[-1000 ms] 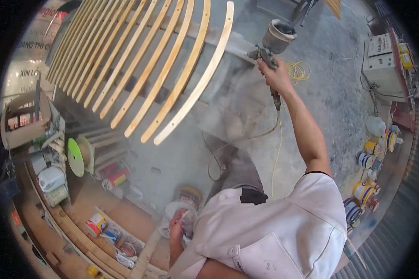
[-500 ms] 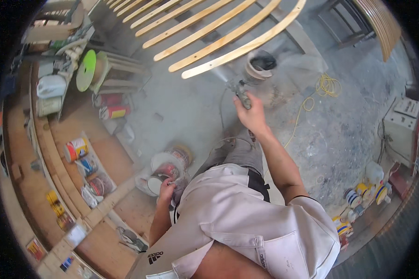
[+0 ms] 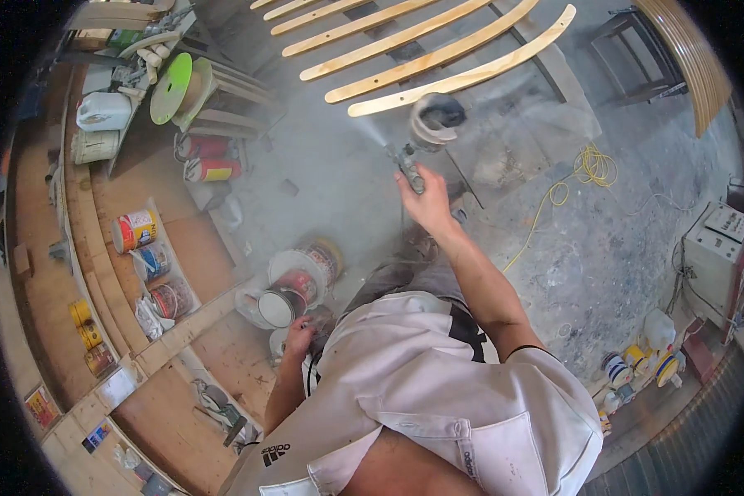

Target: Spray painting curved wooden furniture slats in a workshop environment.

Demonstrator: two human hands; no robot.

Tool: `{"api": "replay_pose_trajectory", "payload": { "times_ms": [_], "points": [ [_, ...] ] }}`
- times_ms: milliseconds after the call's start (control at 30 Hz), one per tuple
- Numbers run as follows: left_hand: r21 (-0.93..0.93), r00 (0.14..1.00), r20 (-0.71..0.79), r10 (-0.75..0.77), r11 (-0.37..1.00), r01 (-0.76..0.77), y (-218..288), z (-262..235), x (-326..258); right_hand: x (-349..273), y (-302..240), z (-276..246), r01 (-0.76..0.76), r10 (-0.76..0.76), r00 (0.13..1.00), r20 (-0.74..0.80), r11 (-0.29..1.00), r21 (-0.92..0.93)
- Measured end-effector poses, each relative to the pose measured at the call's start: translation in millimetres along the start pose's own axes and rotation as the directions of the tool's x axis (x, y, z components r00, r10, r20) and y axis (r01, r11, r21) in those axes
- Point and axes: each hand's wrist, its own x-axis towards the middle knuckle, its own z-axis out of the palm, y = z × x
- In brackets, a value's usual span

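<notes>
My right hand (image 3: pixel 426 198) grips a spray gun (image 3: pixel 407 161) at the end of my outstretched arm. A pale mist fans from its nozzle toward the rounded end of the nearest curved wooden slat (image 3: pixel 463 81). Beside the gun is a round, pale cup (image 3: pixel 426 132) with a dark top; whether it is joined to the gun is hard to see. Several similar slats lie in a row beyond, apart from my hand. My left hand (image 3: pixel 300 333) is held low by my hip with its fingers closed, next to a white-rimmed can (image 3: pixel 278 307); what it holds is unclear.
Stacked buckets (image 3: pixel 318 256) stand near my left leg. Shelves with paint cans (image 3: pixel 136 230) run along the left, near a green-sided spool (image 3: pixel 172 88). A yellow hose (image 3: pixel 593 165) coils on the floor at right, short of a grey box (image 3: pixel 717 240) and several containers (image 3: pixel 636 360).
My right hand and the spray gun have shifted left along with the pale cup, while the slats and surroundings appear farther right in view. The spray continues; my left hand stays low.
</notes>
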Motion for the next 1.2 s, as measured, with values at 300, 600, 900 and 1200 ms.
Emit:
{"api": "replay_pose_trajectory", "payload": {
  "times_ms": [300, 600, 900, 1200],
  "points": [
    [0.031, 0.997, -0.010, 0.078, 0.996, -0.078, 8.1, 14.4, 10.7, 18.5, 48.1, -91.6, -0.054, 0.053, 0.973, -0.225, 0.999, 0.002],
    [0.061, 0.996, -0.045, 0.076, 0.995, -0.073, 83.3, 67.8, -6.1, 82.7, 112.0, -223.6, -0.158, 0.160, 0.938, -0.307, 0.987, 0.030],
    [0.059, 1.000, -0.017, 0.008, 0.998, -0.007, 142.9, 147.8, -79.1, 196.3, 161.1, -360.1, -0.230, 0.283, 0.912, -0.297, 0.952, 0.200],
    [-0.017, 0.998, -0.025, -0.061, 0.998, 0.060, 188.3, 195.5, -110.0, 332.1, 184.7, -479.6, -0.239, 0.298, 0.927, -0.226, 0.937, 0.255]
  ]
}}
